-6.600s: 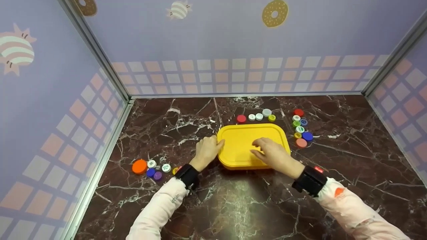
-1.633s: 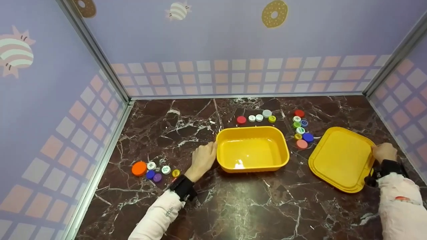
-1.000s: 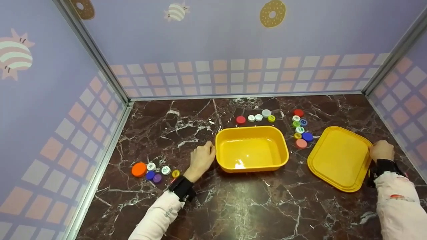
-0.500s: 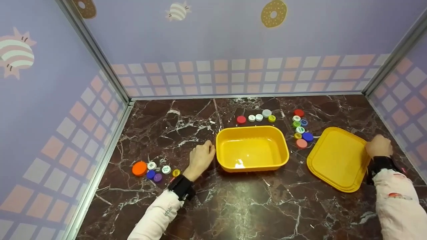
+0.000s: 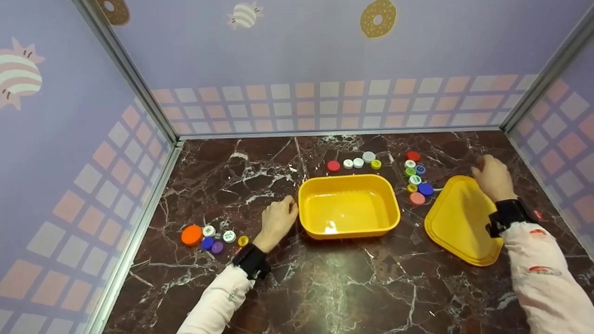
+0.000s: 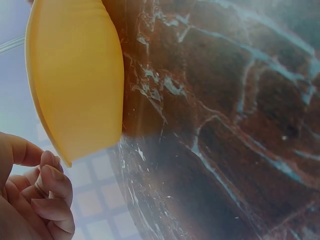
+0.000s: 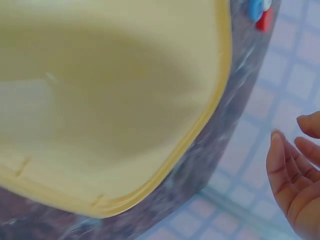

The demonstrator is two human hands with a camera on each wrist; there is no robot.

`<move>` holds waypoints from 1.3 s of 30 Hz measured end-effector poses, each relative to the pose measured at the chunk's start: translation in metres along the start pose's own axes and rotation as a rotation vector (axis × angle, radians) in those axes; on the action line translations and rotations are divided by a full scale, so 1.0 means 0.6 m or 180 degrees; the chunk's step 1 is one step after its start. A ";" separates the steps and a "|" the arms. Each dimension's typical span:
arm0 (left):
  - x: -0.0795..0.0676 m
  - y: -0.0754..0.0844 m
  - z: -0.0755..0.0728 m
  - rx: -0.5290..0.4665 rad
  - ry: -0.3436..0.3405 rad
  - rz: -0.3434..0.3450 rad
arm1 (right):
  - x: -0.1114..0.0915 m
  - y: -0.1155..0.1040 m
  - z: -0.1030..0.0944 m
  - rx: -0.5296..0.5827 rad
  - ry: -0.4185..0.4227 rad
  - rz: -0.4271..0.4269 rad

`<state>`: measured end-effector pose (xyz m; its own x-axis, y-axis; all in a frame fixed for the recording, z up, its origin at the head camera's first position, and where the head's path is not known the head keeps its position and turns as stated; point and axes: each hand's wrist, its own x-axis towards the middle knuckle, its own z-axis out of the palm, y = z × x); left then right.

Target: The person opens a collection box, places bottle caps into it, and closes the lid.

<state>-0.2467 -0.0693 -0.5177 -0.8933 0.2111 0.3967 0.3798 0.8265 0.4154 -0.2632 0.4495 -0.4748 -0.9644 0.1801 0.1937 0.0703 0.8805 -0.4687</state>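
Note:
A yellow plastic box (image 5: 348,211) without its lid stands mid-table, nothing inside it. My left hand (image 5: 277,220) is at its left side, fingers loosely curled. In the left wrist view, those fingertips (image 6: 52,165) are by the box's rim, and I cannot tell whether they touch it. The yellow lid (image 5: 459,222) lies flat on the table to the right. Over the lid's far right corner is my right hand (image 5: 495,177), holding nothing, its thumb and fingers relaxed and apart in the right wrist view.
Colourful bottle caps lie in groups: a row behind the box including a red cap (image 5: 333,165), a column between box and lid including a blue cap (image 5: 425,189), and a cluster at left including an orange cap (image 5: 191,235). Patterned panels (image 5: 278,55) enclose the marble table (image 5: 325,287).
The lid has come off the box and been set down at right. My right hand has since let go of the lid's edge and moved away from me. My left hand stays beside the box.

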 end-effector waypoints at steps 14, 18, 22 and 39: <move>0.003 -0.015 -0.003 0.0088 -0.0001 -0.0079 | 0.021 -0.088 0.040 0.0131 -0.0758 -0.0697; 0.008 -0.021 -0.001 0.0179 -0.0007 -0.0061 | 0.019 -0.088 0.055 0.0075 -0.1091 -0.0858; 0.010 -0.028 0.000 0.0277 -0.0169 -0.0105 | 0.015 -0.082 0.071 -0.0008 -0.1284 -0.1013; 0.000 -0.053 -0.003 0.0532 -0.0288 -0.0213 | 0.014 -0.065 0.113 -0.0291 -0.1570 -0.0867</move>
<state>-0.2586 -0.0964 -0.5292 -0.9361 0.1925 0.2944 0.2803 0.9139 0.2937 -0.2912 0.3869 -0.5134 -0.9541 -0.2653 -0.1387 -0.1968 0.9049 -0.3774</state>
